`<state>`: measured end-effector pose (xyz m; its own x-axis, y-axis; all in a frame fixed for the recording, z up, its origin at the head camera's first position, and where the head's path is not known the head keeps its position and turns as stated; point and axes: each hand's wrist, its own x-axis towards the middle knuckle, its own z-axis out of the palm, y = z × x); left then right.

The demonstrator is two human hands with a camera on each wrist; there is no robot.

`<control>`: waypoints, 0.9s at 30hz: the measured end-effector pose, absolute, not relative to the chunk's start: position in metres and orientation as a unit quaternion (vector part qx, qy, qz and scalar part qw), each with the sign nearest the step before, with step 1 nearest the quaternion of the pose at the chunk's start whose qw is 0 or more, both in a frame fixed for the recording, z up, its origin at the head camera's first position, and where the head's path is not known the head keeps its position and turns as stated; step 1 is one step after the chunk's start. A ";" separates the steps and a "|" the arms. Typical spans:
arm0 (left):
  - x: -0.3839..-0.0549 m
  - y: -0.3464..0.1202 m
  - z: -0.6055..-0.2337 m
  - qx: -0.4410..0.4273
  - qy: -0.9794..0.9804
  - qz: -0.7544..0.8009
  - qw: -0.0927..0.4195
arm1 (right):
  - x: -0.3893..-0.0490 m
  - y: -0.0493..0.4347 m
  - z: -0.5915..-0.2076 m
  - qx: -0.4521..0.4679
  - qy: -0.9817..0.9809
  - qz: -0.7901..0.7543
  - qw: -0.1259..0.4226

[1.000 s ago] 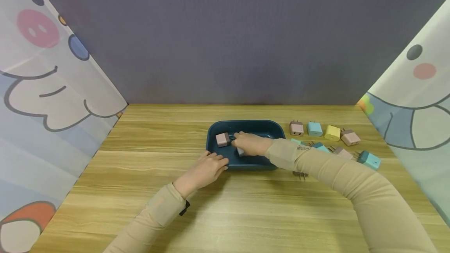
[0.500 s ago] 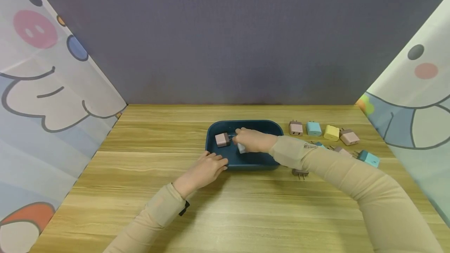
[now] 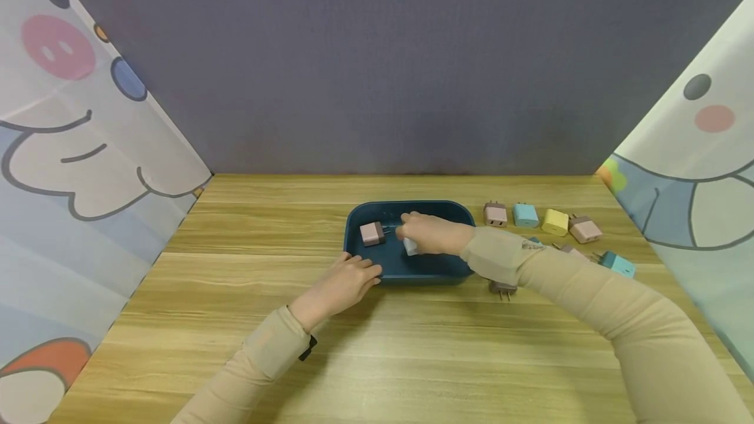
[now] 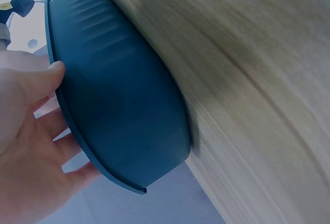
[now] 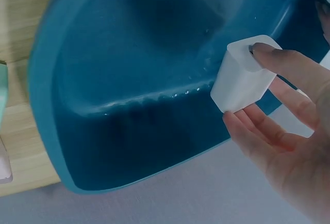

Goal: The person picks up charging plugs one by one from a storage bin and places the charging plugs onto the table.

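A dark blue plastic bin [image 3: 353,260] stands on the wooden table. My left hand [image 3: 347,283] grips its near left rim, with the thumb on the outer wall and the fingers over the edge, as the left wrist view shows. Inside the bin, a pink charger plug [image 3: 371,233] with a brown end lies at the left, prongs pointing right. Over the bin's middle, my right hand [image 3: 436,234] holds a white charger plug [image 5: 242,79] between thumb and fingers. Its prongs are hidden in the right wrist view.
Right of the bin lie several charger plugs, among them a pink one [image 3: 495,214], a light blue one [image 3: 525,215], a yellow one [image 3: 556,222] and a teal one [image 3: 617,264]. The right sleeve [image 3: 565,280] covers some. A grey wall [image 3: 377,70] rises behind the table.
My right hand has shifted slightly to the right inside the bin, carrying the white charger plug. The left hand stays on the rim, and the pink plug has kept its place.
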<state>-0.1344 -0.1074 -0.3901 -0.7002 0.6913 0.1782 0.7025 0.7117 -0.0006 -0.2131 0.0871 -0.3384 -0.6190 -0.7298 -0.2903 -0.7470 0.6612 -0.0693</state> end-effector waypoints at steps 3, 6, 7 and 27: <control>-0.135 -0.108 -0.390 -0.379 -0.921 -0.034 0.084 | -0.211 0.089 -0.335 -0.406 0.901 0.024 0.150; -0.135 -0.108 -0.389 -0.380 -0.920 -0.035 0.086 | -0.209 0.092 -0.331 -0.401 0.903 0.015 0.152; -0.135 -0.108 -0.389 -0.381 -0.920 -0.036 0.087 | -0.208 0.094 -0.330 -0.401 0.903 0.013 0.150; -0.134 -0.108 -0.390 -0.382 -0.919 -0.033 0.088 | -0.197 0.126 -0.316 -0.404 0.908 0.002 0.112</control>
<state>-0.1343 -0.1081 -0.3900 -0.6930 0.6964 0.1864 0.7080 0.7062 -0.0059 -0.1972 0.1257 -0.3157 -0.6475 -0.7337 -0.2060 -0.7348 0.6728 -0.0864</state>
